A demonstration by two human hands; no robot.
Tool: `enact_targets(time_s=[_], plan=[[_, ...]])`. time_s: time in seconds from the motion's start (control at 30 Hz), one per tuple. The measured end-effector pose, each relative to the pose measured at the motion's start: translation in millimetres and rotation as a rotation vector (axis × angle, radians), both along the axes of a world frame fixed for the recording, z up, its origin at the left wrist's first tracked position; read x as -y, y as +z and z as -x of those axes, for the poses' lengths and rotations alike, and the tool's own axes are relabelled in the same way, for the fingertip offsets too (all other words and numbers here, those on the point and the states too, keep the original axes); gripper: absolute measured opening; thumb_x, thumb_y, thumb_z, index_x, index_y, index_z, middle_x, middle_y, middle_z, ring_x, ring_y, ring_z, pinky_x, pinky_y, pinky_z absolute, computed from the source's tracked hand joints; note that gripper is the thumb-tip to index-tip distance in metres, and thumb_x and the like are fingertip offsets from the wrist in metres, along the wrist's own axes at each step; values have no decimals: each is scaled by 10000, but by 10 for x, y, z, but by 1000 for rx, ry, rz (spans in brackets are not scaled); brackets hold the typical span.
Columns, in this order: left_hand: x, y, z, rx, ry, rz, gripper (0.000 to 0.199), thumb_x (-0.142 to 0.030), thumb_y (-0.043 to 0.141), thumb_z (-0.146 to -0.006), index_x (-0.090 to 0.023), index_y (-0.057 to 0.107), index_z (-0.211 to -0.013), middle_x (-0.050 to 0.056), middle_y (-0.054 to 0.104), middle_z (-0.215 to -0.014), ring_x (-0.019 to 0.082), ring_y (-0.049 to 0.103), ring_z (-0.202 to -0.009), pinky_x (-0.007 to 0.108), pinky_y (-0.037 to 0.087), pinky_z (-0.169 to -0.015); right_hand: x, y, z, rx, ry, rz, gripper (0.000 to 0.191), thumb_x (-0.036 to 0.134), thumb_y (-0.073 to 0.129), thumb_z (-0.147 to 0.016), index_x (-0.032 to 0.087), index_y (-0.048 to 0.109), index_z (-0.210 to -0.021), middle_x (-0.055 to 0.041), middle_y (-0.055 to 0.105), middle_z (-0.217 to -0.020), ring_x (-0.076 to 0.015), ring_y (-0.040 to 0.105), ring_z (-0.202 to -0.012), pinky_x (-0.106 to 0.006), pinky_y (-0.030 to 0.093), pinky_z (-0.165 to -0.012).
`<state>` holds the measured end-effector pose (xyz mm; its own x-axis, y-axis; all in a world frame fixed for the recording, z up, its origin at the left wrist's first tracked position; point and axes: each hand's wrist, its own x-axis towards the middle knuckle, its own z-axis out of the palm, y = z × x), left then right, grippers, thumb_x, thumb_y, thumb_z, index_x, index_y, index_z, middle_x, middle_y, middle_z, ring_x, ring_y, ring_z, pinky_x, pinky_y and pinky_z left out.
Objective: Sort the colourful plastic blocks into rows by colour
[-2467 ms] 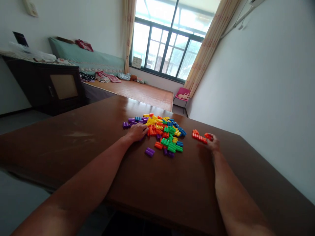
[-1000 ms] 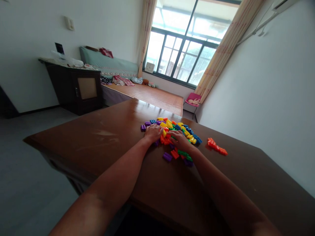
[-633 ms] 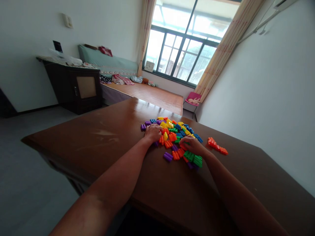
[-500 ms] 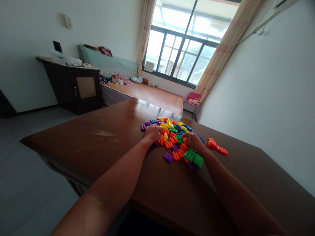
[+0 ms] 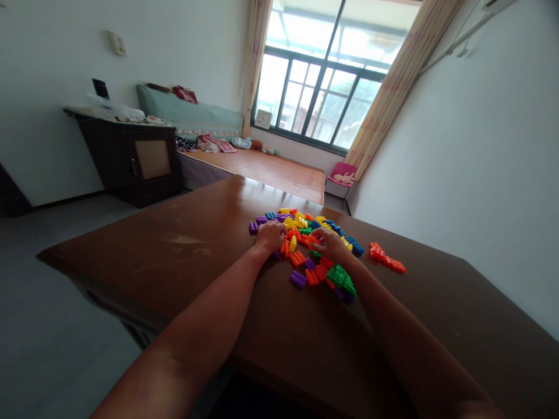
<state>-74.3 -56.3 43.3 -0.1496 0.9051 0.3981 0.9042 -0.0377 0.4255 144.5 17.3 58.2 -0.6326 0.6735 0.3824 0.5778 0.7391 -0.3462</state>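
Well, in the head view, your right hand [image 5: 331,244] has an orange block [image 5: 311,240] between thumb and fingers, low over the middle of the pile. Your left hand [image 5: 271,235] lies at the pile's left side, fingers curled down; they cover whatever is under them, so I can't tell whether that grip is clenched on a block or only resting. A yellow block [image 5: 293,244] sits between your hands, and a purple block [image 5: 299,279] lies at the pile's near edge. The green blocks [image 5: 342,278] are beside your right forearm, on the near side. Well apart on your right, an orange row [image 5: 386,258] lies on the counter [image 5: 297,331].

For clean handling, pinch the orange block by its sides, with the ends in sight and just enough pressure to stop it turning. Lift it straight up before any sideways motion, since its neighbours are close enough to snag. Keep the right wrist high, or your forearm may brush the green blocks. A light left hand would steady the pile's edge without pushing pieces about.
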Motion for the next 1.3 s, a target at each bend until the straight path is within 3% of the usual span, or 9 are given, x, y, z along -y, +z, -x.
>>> enact_targets(time_s=[0.2,0.33,0.5,0.6,0.77,0.87,0.97,1.1,1.3], plan=[[87,200,-347,182,-328,-245,252,-267,513,-895,-229,629,-1115,56,645,-1139,210,559,-1119,364,428,-1005,296,160,15,-93,34,-214,211,228,550,-824,224,609,-1026,-75,596,-1007,-209,588,-892,-343,494,-807],[70,181,-432,562,-483,-77,344,-324,625,-837,-177,593,-1147,97,630,-1139,215,632,-986,364,527,-852,439,137,107,-217,68,-239,255,222,525,-855,233,582,-1103,-93,576,-1067,-237,560,-1004,-386,490,-877],[38,161,-327,983,-679,102,545,-291,741,-737,-166,537,-1227,121,639,-1140,220,645,-984,347,546,-797,369,95,2,-291,245,35,360,288,603,-833,262,567,-1190,-77,531,-1235,-147,587,-820,-308,552,-712],[36,152,-315,1079,-724,162,684,-280,778,-697,-191,481,-1307,133,618,-1194,225,644,-996,335,549,-789,366,106,-80,-267,286,64,368,280,613,-836,274,582,-1203,-67,556,-1270,-149,596,-857,-323,543,-769],[46,104,-356,1080,-629,94,670,-332,761,-720,-219,490,-1323,148,480,-1375,238,615,-1054,332,552,-791,232,177,-209,-172,256,-126,367,264,661,-799,252,629,-1165,-62,659,-1149,-225,548,-1073,-404,457,-950],[30,75,-332,1016,-551,116,631,-384,736,-739,-187,516,-1297,125,612,-1195,207,651,-912,336,554,-751,-156,265,-568,-168,82,-130,341,244,650,-781,230,649,-1122,-55,685,-1064,-209,579,-1000,-374,481,-898],[6,64,-293,962,-517,145,623,-410,729,-732,-140,542,-1262,66,690,-876,190,662,-781,328,543,-720,-674,334,-1225,-120,-192,-93,332,202,645,-743,206,668,-1074,-51,700,-980,-192,614,-911,-338,494,-847],[2,84,-289,963,-508,157,568,-439,717,-726,-125,589,-1182,55,699,-820,184,664,-739,314,530,-694,-1180,280,-2124,-17,-563,73,273,193,662,-712,182,698,-983,-69,715,-906,-176,640,-813,-279,499,-762],[32,127,-339,958,-494,170,476,-455,714,-716,-140,649,-1066,55,710,-832,179,660,-736,306,521,-692,-1422,-11,-2563,105,-627,301,313,238,771,-612,180,718,-915,-61,725,-841,-181,656,-747,-264,509,-701]])
